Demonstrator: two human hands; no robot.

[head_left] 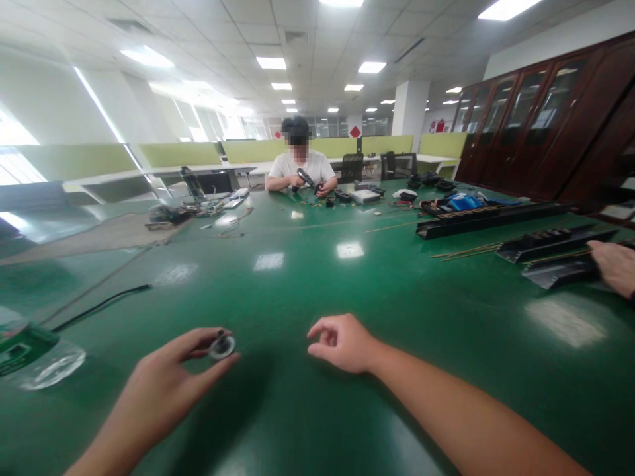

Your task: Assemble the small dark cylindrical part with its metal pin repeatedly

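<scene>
Between the thumb and fingers of my left hand [169,383] is a small round part [221,345] with a pale ring-shaped rim and a dark middle; its exact kind is unclear. The hand holds it just above the green tabletop [278,291]. To the right of it, my right hand [342,344] is half curled, the thumb and forefinger tips apart. Nothing shows between those fingers, and the other fingers are partly hidden behind them.
A clear bottle with a green label [30,350] lies at the left, near a black cable [104,307]. Black channels [466,221] and thin rods lie at the right, where another person's hand [615,264] rests. Across the table, a person [302,168] holds a drill-like tool [305,177].
</scene>
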